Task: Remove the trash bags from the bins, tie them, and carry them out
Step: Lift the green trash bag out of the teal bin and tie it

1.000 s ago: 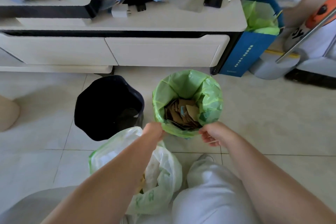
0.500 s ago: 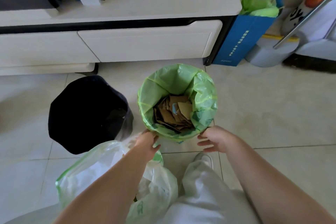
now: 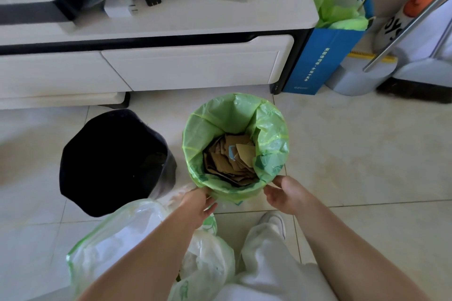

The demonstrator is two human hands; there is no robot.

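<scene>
- You are working on the removal step for the green bag [image 3: 271, 144], which is sitting in its bin at the middle of the floor [image 3: 354, 154], its edge folded over the rim so that the bin itself is hidden.
- Your left hand [image 3: 199, 204] is reaching the folded edge at the near-left side. Its fingers are touching the plastic, but I cannot tell whether they are closing on it.
- Your right hand [image 3: 285, 194] is sitting at the near-right side, thumb on the rim and fingers curled under the overhang. It looks to be pinching the edge.
- Next, by my judgement, you are going to need to peel the folded edge up off the rim all round, gather the mouth and lift straight up. The cardboard scraps [image 3: 232, 161] inside may be adding weight, so steadying the bin could help.
- Counting bags: two. The green one is in its bin, and a pale bag [image 3: 117, 239] is lying on the floor near your left arm, its mouth looking untied.
- Counting bins: two. One is under the green bag, and a black bin [image 3: 110, 161] is standing just to its left, looking dark inside.
- Both hands are showing.
</scene>
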